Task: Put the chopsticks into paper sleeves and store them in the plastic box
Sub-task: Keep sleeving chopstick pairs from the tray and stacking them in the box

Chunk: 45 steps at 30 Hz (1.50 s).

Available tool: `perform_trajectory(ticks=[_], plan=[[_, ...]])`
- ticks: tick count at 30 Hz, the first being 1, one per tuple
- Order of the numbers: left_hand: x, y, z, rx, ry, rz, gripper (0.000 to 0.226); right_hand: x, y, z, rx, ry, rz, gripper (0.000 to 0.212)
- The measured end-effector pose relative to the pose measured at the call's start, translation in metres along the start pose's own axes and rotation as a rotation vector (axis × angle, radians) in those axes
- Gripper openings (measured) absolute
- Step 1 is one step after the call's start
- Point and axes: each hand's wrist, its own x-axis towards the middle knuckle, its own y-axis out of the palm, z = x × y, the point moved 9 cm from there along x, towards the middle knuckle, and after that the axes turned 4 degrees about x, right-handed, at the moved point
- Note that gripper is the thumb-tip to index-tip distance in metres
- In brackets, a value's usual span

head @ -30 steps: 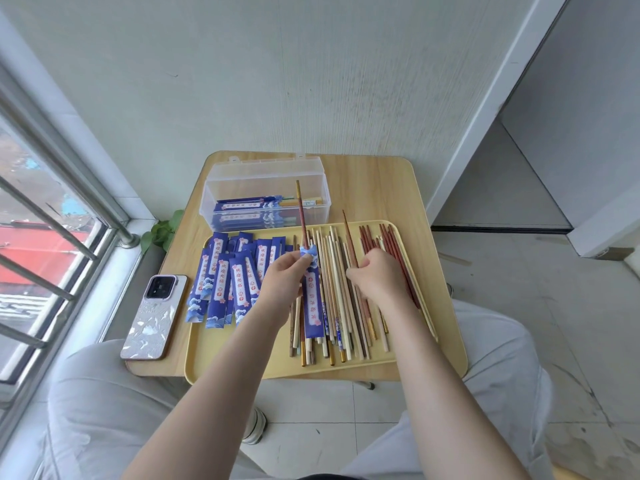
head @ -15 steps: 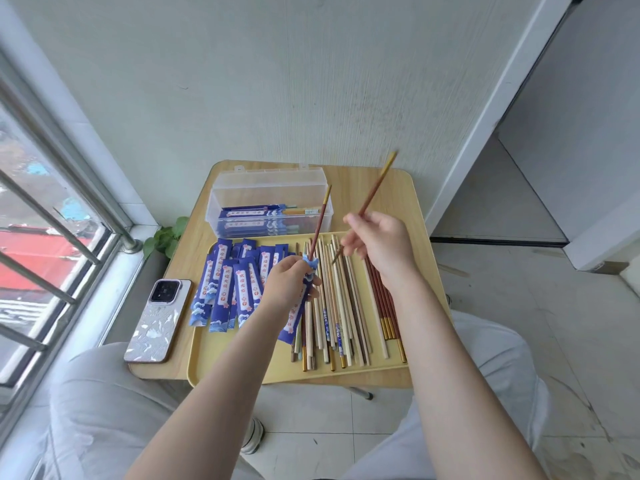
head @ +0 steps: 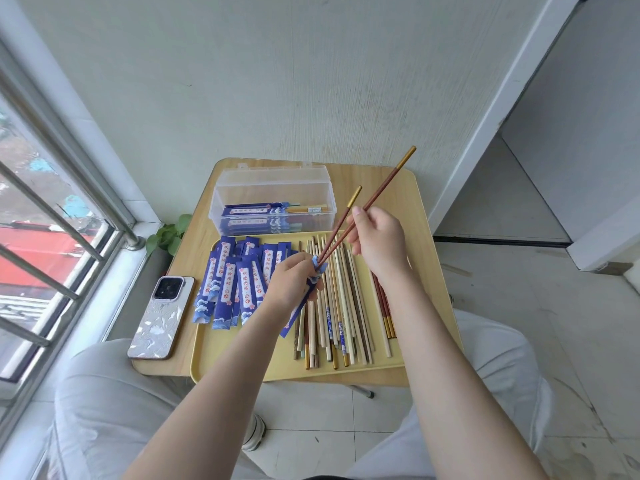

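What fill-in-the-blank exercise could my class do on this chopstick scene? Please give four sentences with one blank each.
1. The left hand grips a blue paper ____.
2. The right hand guides two reddish-brown chopsticks with ____-coloured ends.
3. The phone lies to the ____ of the yellow tray.
4. The sleeved pairs already stored lie inside the clear plastic ____.

Missing words: sleeve; gold; left; box

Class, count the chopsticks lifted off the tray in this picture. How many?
2. Both red-brown, gold-tipped chopsticks slant up from the blue paper sleeve gripped by the left hand; the right hand steadies them.
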Motion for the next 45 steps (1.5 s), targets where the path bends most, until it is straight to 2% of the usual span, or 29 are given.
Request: perform_trajectory(ticks=[3,8,11,14,17,19,21,24,26,27,30,32,36,39,41,43,45], plan=[[0.002,0.0,0.002,0.013,0.003,0.004,0.018,0.001,-0.002,-0.001,-0.003,0.002,-0.001,0.03],[0.0,-0.001,0.001,-0.003,0.011,0.008,0.022,0.006,-0.014,0.001,-0.005,-0.024,-0.093,0.032],[0.002,0.0,-0.001,-0.006,0.02,0.02,0.021,0.008,-0.009,0.0,-0.029,-0.02,-0.048,0.032],[0.002,0.001,-0.005,-0.011,0.035,0.006,0.022,0.003,0.011,-0.003,-0.143,0.017,0.134,0.031],[0.003,0.004,-0.008,-0.027,0.041,-0.014,0.024,-0.013,0.039,-0.022,-0.306,0.157,0.465,0.026],[0.004,0.002,-0.007,0.002,0.04,-0.028,0.026,-0.021,0.045,-0.032,-0.315,0.236,0.561,0.024],[0.004,0.001,-0.005,0.024,0.033,-0.029,0.024,-0.015,0.035,-0.031,-0.303,0.241,0.445,0.037],[0.004,-0.002,-0.002,0.027,0.016,-0.03,0.018,-0.001,0.003,-0.015,-0.103,0.144,0.057,0.06],[0.004,-0.003,0.0,0.04,0.009,-0.027,0.017,0.005,-0.013,-0.007,0.05,0.046,-0.125,0.06],[0.004,-0.003,0.001,0.037,0.007,-0.026,0.017,0.007,-0.017,-0.004,0.06,0.006,-0.164,0.055],[0.004,-0.001,-0.002,0.026,0.01,-0.036,0.019,0.01,-0.007,-0.003,-0.091,-0.044,-0.097,0.032],[0.006,0.001,-0.005,0.028,0.009,-0.052,0.022,0.007,0.002,-0.005,-0.101,-0.04,-0.051,0.029],[0.015,-0.009,-0.009,0.092,0.013,-0.106,0.025,0.014,0.005,-0.012,0.03,0.028,-0.052,0.028],[0.023,-0.023,-0.034,0.456,0.131,-0.214,0.026,0.024,0.006,-0.021,0.251,0.146,-0.062,0.02],[0.026,-0.032,-0.06,0.697,0.266,-0.369,0.031,0.028,0.006,-0.026,0.408,0.211,-0.113,0.015],[0.03,-0.039,-0.084,0.82,0.443,-0.51,0.041,0.034,0.005,-0.033,0.542,0.271,-0.204,0.013],[0.036,-0.043,-0.09,0.879,0.531,-0.547,0.048,0.04,0.002,-0.043,0.629,0.326,-0.305,0.015]])
